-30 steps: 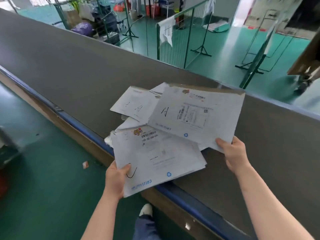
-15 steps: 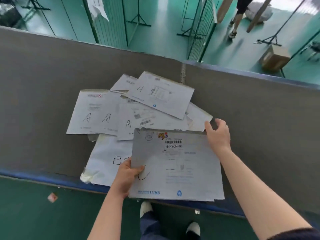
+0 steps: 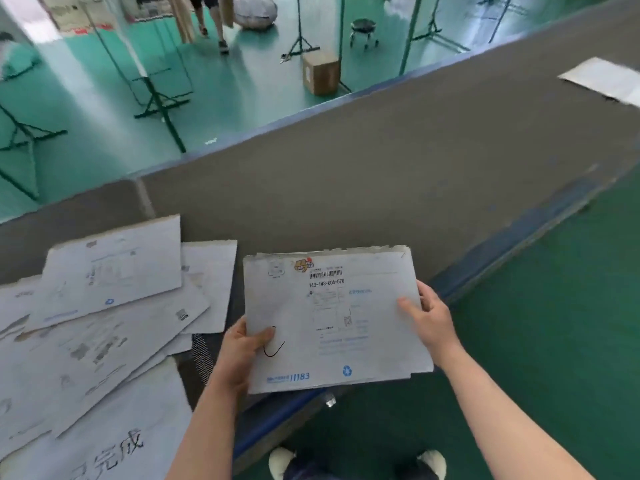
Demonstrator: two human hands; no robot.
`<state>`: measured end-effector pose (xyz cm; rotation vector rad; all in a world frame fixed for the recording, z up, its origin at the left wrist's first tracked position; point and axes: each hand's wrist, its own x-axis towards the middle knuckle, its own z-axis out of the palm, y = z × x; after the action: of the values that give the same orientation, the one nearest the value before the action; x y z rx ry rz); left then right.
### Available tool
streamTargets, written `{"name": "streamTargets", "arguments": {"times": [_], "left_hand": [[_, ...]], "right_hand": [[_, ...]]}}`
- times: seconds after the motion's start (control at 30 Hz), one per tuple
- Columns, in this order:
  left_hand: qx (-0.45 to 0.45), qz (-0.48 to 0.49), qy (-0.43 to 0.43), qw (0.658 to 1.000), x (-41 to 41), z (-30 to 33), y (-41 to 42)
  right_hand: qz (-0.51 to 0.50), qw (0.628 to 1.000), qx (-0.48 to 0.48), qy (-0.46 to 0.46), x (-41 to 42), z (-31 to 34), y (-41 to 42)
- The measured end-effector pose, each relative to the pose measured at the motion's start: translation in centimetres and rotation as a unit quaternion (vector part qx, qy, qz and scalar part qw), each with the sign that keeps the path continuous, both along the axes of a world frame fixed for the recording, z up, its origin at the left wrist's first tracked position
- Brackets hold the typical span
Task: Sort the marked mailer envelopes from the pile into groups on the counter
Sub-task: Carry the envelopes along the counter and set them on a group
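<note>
Fingers of both the left hand (image 3: 242,344) and right hand (image 3: 429,320) gripped one mailer envelope (image 3: 332,317), possibly a thin stack, just right of the pile (image 3: 104,323) on the grey surface (image 3: 381,168).

Landmark: cardboard box (image 3: 321,77) — brown, standing on the green floor (image 3: 104,109) beyond the counter's far edge.
Stool: a small round black stool (image 3: 363,31) on castors, behind the box and to its right.
Stand: a dark tripod stand (image 3: 300,46) just left of the box, its feet near the box's top corner.
Green frames: thin green metal frames (image 3: 156,95) well to the left of the box, upright on splayed feet.
Sack: a pale bulging sack (image 3: 255,10) far behind the box, slightly left.
Passer-by: a person's legs (image 3: 211,22) left of the sack — sandals on, upper body out of view.
</note>
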<state>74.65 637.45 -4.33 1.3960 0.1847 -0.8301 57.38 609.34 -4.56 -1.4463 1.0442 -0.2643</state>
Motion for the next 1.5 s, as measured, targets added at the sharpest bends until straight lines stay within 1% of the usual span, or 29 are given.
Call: {"name": "streamTargets", "arguments": {"times": [0.03, 0.1, 0.13, 0.23, 0.33, 0.37, 0.4, 0.47, 0.6, 0.67, 0.77, 0.83, 0.9, 0.97, 1.07, 1.17, 1.3, 1.43, 1.5], "left_hand": [[-0.005, -0.034, -0.003, 0.999, -1.2, 0.6, -3.8], [-0.014, -0.078, -0.006, 0.997, -2.7, 1.9, -7.8], [-0.017, -0.112, -0.011, 0.994, -4.4, 2.6, -11.6], [-0.021, -0.177, -0.018, 0.984, -8.9, 4.1, -20.6], [-0.031, -0.245, -0.017, 0.969, -13.2, 5.0, -29.7], [-0.039, -0.258, -0.011, 0.965, -14.0, 5.4, -31.4], [-0.041, -0.283, -0.003, 0.958, -15.6, 5.7, -34.9], [-0.039, -0.316, -0.002, 0.948, -17.5, 5.9, -39.6], [-0.022, -0.342, -0.004, 0.939, -19.0, 5.4, -46.9], [-0.011, -0.349, -0.014, 0.937, -19.4, 4.7, -50.8], [-0.003, -0.36, -0.019, 0.933, -19.9, 2.6, -57.1], [-0.001, -0.37, -0.016, 0.929, -19.9, 0.6, -63.0], [-0.004, -0.387, -0.022, 0.922, -20.3, -0.3, -68.0], [-0.013, -0.409, -0.01, 0.913, -19.5, -0.3, -75.9], [-0.009, -0.44, -0.034, 0.897, -18.9, 0.9, -85.2], [-0.034, -0.479, -0.037, 0.876, -19.4, 2.2, -94.7], [-0.045, -0.507, -0.033, 0.86, -21.4, 3.2, -103.1], [-0.037, -0.547, -0.034, 0.835, -24.6, 2.2, -112.3], [-0.035, -0.562, -0.038, 0.825, -26.3, 1.8, -116.5]], "right_hand": [[-0.033, 0.999, 0.023, -0.013, -3.3, -0.1, -2.7], [-0.059, 0.995, 0.072, -0.043, -6.9, -0.4, -5.5], [-0.083, 0.988, 0.113, -0.07, -10.0, -0.4, -7.9], [-0.118, 0.952, 0.231, -0.164, -17.2, -0.6, -13.4], [-0.191, 0.91, 0.321, -0.181, -24.0, -0.6, -18.5], [-0.214, 0.899, 0.333, -0.185, -25.2, -0.6, -19.4], [-0.241, 0.887, 0.338, -0.203, -27.7, -0.7, -21.4], [-0.263, 0.876, 0.337, -0.224, -30.8, -0.7, -24.3], [-0.295, 0.884, 0.29, -0.221, -34.1, -0.7, -29.7], [-0.297, 0.899, 0.233, -0.224, -35.0, -0.8, -32.9], [-0.326, 0.922, 0.13, -0.165, -35.7, -0.5, -38.3], [-0.335, 0.932, 0.073, -0.118, -35.8, -0.4, -43.8], [-0.342, 0.936, 0.037, -0.081, -35.8, 0.2, -48.0], [-0.352, 0.935, 0.003, -0.042, -35.0, 1.1, -54.4], [-0.349, 0.936, -0.036, 0.009, -34.0, 3.7, -60.4], [-0.38, 0.92, -0.082, 0.055, -34.5, 5.1, -66.7], [-0.464, 0.882, -0.057, 0.051, -36.2, 5.7, -72.7], [-0.51, 0.855, -0.059, 0.073, -39.5, 4.5, -79.3], [-0.526, 0.846, -0.057, 0.069, -40.8, 3.8, -82.3]]}}
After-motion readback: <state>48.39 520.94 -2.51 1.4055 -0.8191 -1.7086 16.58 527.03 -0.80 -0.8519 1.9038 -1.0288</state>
